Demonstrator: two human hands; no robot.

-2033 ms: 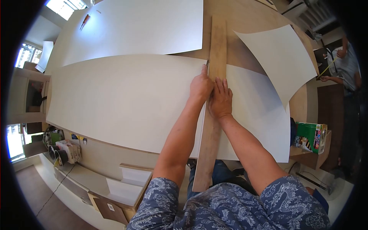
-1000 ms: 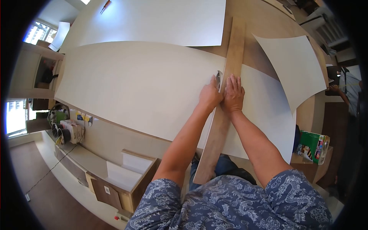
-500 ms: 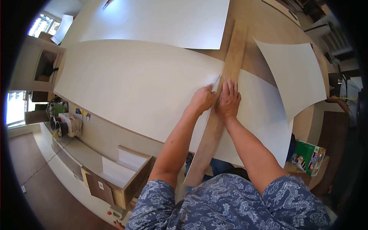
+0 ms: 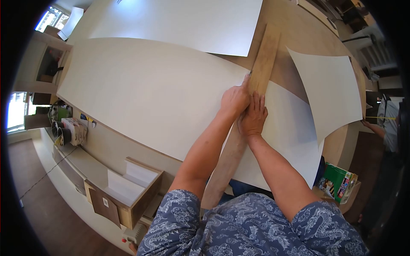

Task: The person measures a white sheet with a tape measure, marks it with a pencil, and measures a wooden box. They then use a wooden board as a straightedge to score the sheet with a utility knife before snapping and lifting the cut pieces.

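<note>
A long wooden board (image 4: 264, 55) lies across a white sheet (image 4: 149, 94), running from near my body to the far side. My left hand (image 4: 235, 100) is closed at the board's left edge, with its index finger stretched forward along that edge. It grips a thin pointed tool (image 4: 250, 73); only the dark tip shows and its kind is hidden by my fingers. My right hand (image 4: 253, 117) presses flat on the board just below, fingers straight and close together. The white sheet continues (image 4: 284, 123) on the board's right side.
Another white sheet (image 4: 188, 25) lies at the back, and a curled white piece (image 4: 331, 89) stands at the right. An open drawer box (image 4: 141, 192) is at lower left. A green box (image 4: 335, 181) sits at right, near another person's hand (image 4: 368, 124) by a yellow tape (image 4: 380, 117).
My left hand has slid forward along the board's edge, away from my body, carrying the tool. My right hand stays on the board. The whole view has shifted slightly.
</note>
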